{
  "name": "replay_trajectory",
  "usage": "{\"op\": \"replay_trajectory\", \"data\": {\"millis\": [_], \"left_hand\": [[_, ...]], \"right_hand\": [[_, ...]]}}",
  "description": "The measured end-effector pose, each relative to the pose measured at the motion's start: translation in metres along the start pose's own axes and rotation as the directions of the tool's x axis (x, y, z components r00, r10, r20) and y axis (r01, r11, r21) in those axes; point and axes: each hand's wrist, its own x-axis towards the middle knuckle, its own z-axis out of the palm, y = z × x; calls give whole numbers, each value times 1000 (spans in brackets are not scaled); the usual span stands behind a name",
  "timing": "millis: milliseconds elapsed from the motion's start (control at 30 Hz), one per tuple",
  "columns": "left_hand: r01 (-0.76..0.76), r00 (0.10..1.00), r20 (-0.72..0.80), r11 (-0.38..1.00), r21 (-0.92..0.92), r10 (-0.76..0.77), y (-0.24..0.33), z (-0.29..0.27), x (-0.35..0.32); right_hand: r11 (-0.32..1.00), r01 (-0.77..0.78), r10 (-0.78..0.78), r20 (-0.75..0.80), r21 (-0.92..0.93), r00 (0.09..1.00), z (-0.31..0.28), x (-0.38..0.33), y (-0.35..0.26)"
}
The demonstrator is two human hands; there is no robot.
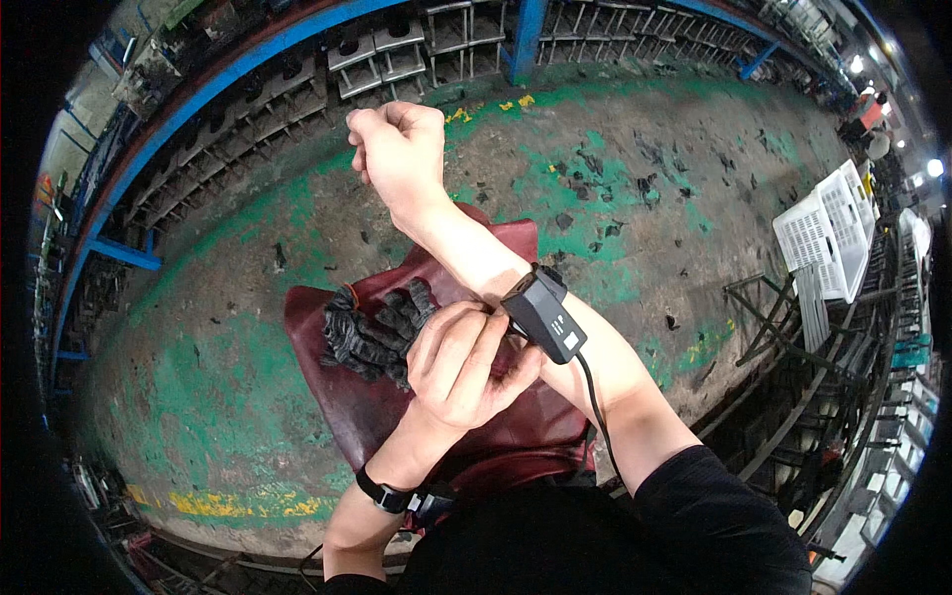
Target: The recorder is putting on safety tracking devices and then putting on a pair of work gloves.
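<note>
My left hand [458, 365] reaches across to my right forearm, fingers bent and pinched at the near edge of a black box-shaped device [543, 319]. The device is strapped round that forearm, and a black cable [596, 405] runs from it toward my body. The strap between my fingertips is mostly hidden. My right hand [405, 149] is held out ahead, fingers curled into a loose fist with nothing seen in it. A pair of dark grey work gloves [372, 329] lies on the maroon apron [342, 402] over my lap. A black band [382, 493] circles my left wrist.
Blue metal framing [526, 45] and metal racks [377, 59] stand along the far side. White plastic crates [828, 233] and long metal bars [783, 397] are at the right. Dark scraps [650, 188] litter the worn green floor. A distant person [865, 114] is at the upper right.
</note>
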Motion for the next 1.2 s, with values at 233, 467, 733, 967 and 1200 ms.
{"op": "replay_trajectory", "data": {"millis": [233,467,733,967,1200], "left_hand": [[117,992,68,974,-194,-106,-2,1,1],[243,968,135,914,-326,-210,-2,3,2],[263,955,171,957,-122,-241,10,0,24],[279,943,184,960,26,-279,16,5,30],[479,839,350,870,-113,-416,8,-5,27]], "right_hand": [[614,680,-654,224,-400,723,-11,-5,-29],[982,39,-50,56,186,997,-15,0,-37],[590,445,-476,154,-674,866,-34,4,3],[296,525,-523,324,-798,788,-35,1,23],[-26,604,-516,528,-796,674,-47,5,26]]}}
